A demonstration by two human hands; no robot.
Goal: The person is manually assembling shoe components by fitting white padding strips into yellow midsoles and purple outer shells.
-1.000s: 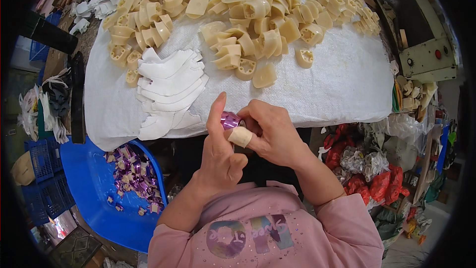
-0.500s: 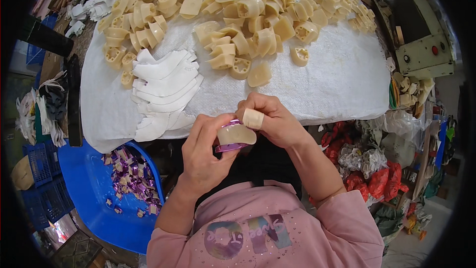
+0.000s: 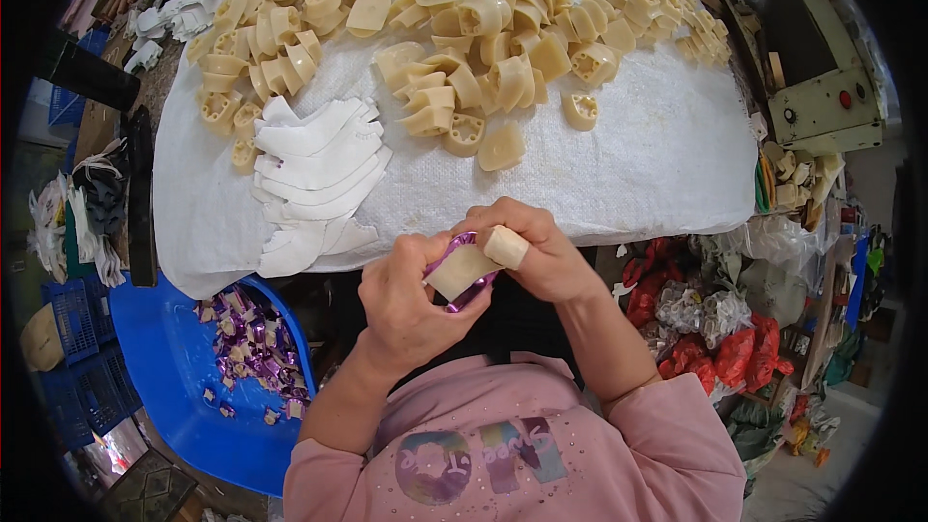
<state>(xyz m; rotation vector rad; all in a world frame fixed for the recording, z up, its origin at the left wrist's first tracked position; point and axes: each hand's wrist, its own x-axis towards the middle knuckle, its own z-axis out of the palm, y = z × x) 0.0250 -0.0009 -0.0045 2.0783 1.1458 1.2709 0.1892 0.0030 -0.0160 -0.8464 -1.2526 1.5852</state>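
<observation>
A beige shoe heel (image 3: 460, 272) edged in shiny purple film is held over my lap, just off the table's near edge. My left hand (image 3: 408, 302) is closed around its left side. On the other side, my right hand (image 3: 549, 253) grips the heel's upper right edge, its thumb wrapped in a beige bandage (image 3: 506, 247). The right fingertips are partly hidden behind that thumb. Ahead on the table lie white cut pieces (image 3: 319, 166), overlapping in a fanned stack. Farther back are many loose beige heels (image 3: 512, 82), heaped in groups.
White woven sheeting (image 3: 667, 164) covers the table. A blue tub (image 3: 179, 377) at lower left holds many purple-and-beige pieces (image 3: 253, 343). Blue crates (image 3: 82, 314) stand left of it. On the right are a pale green machine (image 3: 831, 101) and red plastic bags (image 3: 749, 353).
The heel has turned in my hands, so its pale face tilts and more purple film shows along the top. My right hand has rolled, bringing its bandaged thumb onto the heel's edge.
</observation>
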